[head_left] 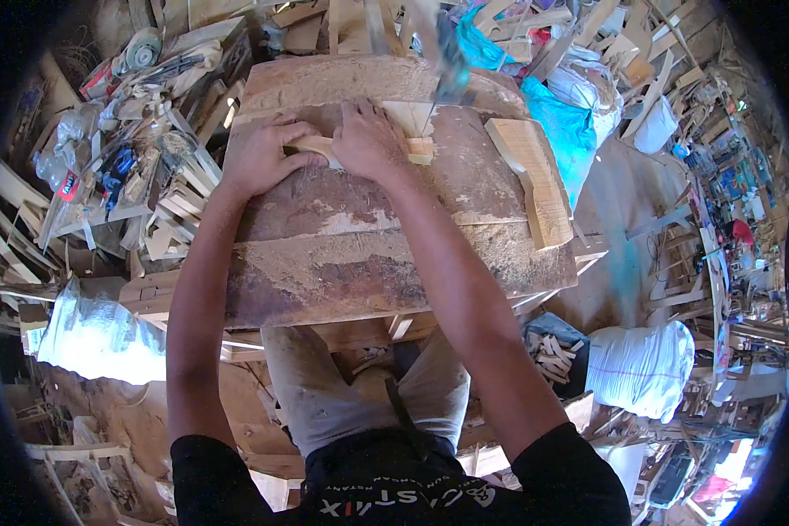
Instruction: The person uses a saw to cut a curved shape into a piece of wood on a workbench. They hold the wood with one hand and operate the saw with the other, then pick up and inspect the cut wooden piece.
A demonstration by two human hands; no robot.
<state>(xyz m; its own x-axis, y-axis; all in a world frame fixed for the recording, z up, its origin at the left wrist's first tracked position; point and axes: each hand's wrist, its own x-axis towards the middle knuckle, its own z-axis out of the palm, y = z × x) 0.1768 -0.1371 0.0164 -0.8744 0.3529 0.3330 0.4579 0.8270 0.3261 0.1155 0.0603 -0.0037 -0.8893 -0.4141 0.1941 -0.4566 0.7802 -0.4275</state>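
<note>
On top of a worn, dusty wooden bench (342, 263), both hands press down on a small pale wood piece (416, 149) near the far edge. Her or his left hand (263, 158) curls over the piece's left end; the right hand (368, 140) lies flat beside it, fingers together. A thin saw blade (430, 114) stands just right of them, its upper part blurred. A larger shaped wood blank (530, 175) lies to the right. Offcuts (167, 210) crowd the left side; white sacks (640, 368) sit below. How much wood the hands cover is unclear.
</note>
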